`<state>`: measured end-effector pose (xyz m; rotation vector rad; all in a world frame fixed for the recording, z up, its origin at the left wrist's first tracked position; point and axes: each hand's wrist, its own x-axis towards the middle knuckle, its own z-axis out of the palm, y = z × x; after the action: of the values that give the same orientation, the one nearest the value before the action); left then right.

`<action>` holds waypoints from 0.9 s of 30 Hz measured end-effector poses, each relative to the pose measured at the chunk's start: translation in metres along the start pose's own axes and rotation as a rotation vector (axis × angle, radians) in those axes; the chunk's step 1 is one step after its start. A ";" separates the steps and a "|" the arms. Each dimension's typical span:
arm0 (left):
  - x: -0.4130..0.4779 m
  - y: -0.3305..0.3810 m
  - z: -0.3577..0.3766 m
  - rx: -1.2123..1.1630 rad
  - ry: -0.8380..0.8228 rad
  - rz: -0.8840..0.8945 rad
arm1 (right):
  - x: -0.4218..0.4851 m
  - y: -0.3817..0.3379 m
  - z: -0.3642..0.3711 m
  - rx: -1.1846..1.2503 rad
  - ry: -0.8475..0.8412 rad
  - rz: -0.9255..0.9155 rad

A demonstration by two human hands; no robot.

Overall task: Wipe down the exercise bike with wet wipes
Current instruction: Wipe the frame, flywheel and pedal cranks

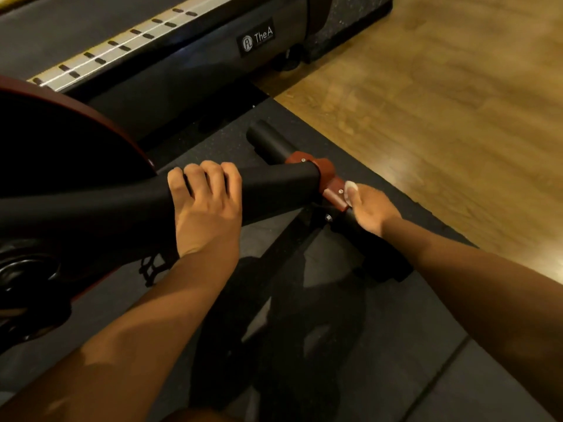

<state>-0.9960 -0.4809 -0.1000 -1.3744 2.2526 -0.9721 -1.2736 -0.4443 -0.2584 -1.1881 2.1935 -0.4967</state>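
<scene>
The exercise bike's black frame tube (280, 184) runs low across the middle and ends at a red bracket (324, 170) on the black floor bar (268, 141). My left hand (204, 205) grips the frame tube from above, fingers curled over it. My right hand (368, 208) holds a small white wet wipe (350, 187) against the red bracket and the floor bar; most of the wipe is hidden under the fingers. The bike's dark red-rimmed wheel cover (61, 141) fills the left side.
A treadmill (170, 53) with a label stands just behind the bike. A pedal and crank (27, 278) sit at the lower left. The bike rests on a dark rubber mat (335, 360); wooden floor (457, 102) lies to the right.
</scene>
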 end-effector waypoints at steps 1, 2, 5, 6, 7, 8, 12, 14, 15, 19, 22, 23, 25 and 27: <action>0.000 0.000 0.000 -0.003 0.004 0.003 | 0.002 0.006 -0.004 -0.013 0.093 0.036; 0.000 0.000 -0.001 -0.006 0.001 0.004 | 0.008 0.011 -0.006 -0.019 0.167 0.090; 0.000 0.001 -0.002 0.003 -0.005 0.001 | 0.026 0.009 -0.010 0.051 0.232 0.181; 0.001 0.002 -0.001 0.002 -0.001 -0.002 | 0.032 0.004 -0.009 0.107 0.220 0.175; 0.001 0.002 0.000 -0.001 -0.003 -0.006 | 0.036 -0.003 -0.008 0.153 0.211 0.163; 0.002 0.002 0.000 -0.004 -0.006 -0.008 | 0.039 -0.011 -0.007 0.195 0.209 0.148; 0.002 0.004 0.001 0.005 -0.007 -0.010 | 0.037 -0.023 -0.007 0.316 0.161 0.121; 0.003 0.004 0.001 0.001 -0.008 -0.009 | 0.029 -0.018 -0.012 0.239 0.091 0.066; 0.002 0.004 0.001 0.000 -0.012 -0.005 | 0.023 -0.013 -0.013 0.161 0.077 0.063; 0.001 0.003 0.001 -0.005 0.002 -0.007 | -0.033 0.021 -0.011 -0.011 0.165 0.034; 0.001 0.003 -0.001 -0.021 -0.018 -0.021 | -0.071 0.065 -0.021 -0.060 0.185 0.022; 0.002 0.003 -0.002 -0.021 -0.024 -0.025 | -0.076 0.074 -0.028 -0.077 0.178 0.020; 0.002 0.005 -0.004 -0.018 -0.032 -0.034 | -0.077 0.073 -0.033 -0.062 0.159 0.022; 0.001 0.007 -0.004 -0.016 -0.051 -0.034 | -0.072 0.051 -0.025 -0.106 0.111 -0.035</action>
<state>-1.0035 -0.4781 -0.1015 -1.4321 2.2116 -0.9218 -1.2908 -0.3554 -0.2456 -1.2849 2.3217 -0.4757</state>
